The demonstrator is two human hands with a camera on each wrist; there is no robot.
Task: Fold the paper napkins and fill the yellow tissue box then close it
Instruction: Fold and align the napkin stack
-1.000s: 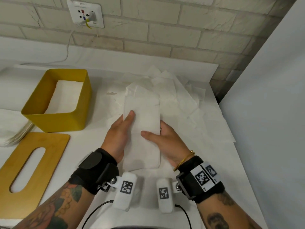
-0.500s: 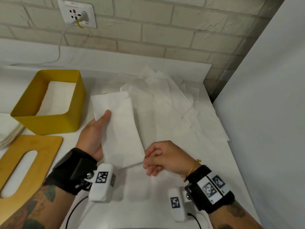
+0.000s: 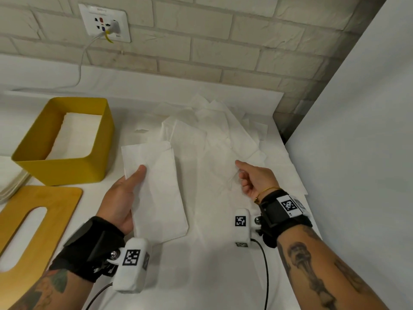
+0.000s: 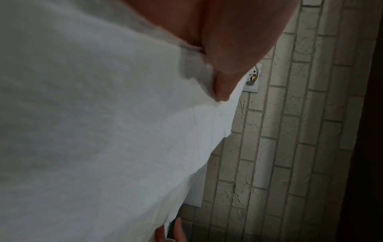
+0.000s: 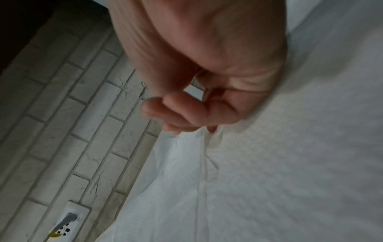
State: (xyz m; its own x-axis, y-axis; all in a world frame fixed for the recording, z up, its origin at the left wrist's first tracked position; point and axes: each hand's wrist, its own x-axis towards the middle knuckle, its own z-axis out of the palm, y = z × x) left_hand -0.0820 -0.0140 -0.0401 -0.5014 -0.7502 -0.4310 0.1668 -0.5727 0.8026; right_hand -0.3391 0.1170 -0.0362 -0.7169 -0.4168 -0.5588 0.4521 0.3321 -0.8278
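Note:
My left hand [image 3: 125, 195] holds a folded white napkin [image 3: 156, 189] just above the table, thumb on top and fingers underneath; in the left wrist view the folded napkin [image 4: 103, 131] fills the picture under the thumb. The yellow tissue box [image 3: 67, 168] stands open to the left with folded napkins [image 3: 76, 135] inside. Its wooden lid [image 3: 55, 209], with an oval slot, lies flat in front of the box. My right hand [image 3: 252, 177] is over the pile of loose napkins [image 3: 223, 135], fingers curled, and pinches one loose napkin [image 5: 228, 163], which creases at the fingertips.
A white panel [image 3: 357, 153] rises along the table's right edge. The brick wall behind carries a socket [image 3: 104, 22] with a plugged-in cable. A stack of white sheets [image 3: 11, 186] sits at the far left, beside the box.
My right hand let go of the folded napkin and moved right and away onto the loose pile. The left hand keeps the folded napkin, carried left toward the box.

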